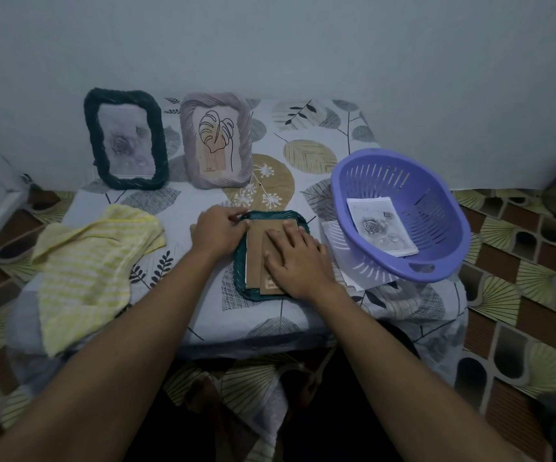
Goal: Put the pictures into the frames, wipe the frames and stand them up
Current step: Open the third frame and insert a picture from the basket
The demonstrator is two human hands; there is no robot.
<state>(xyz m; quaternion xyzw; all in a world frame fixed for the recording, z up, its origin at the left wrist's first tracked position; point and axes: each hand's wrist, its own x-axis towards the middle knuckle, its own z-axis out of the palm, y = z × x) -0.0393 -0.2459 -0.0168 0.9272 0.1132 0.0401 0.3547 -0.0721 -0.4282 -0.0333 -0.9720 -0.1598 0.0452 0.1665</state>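
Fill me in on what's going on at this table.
A person is closing up a teal frame that lies face down. The right hand presses flat on its brown backing board while the left hand holds the frame's far left corner. A dark green frame and a mauve frame, both filled, already stand at the back. The yellow cloth lies at the left, and a rose picture waits in the purple basket.

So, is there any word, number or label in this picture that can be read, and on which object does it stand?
Stamp on the brown backing board of the teal frame: too blurred to read.
Small print low on the leaf picture in the pink frame: too small to read.
No other text is visible.
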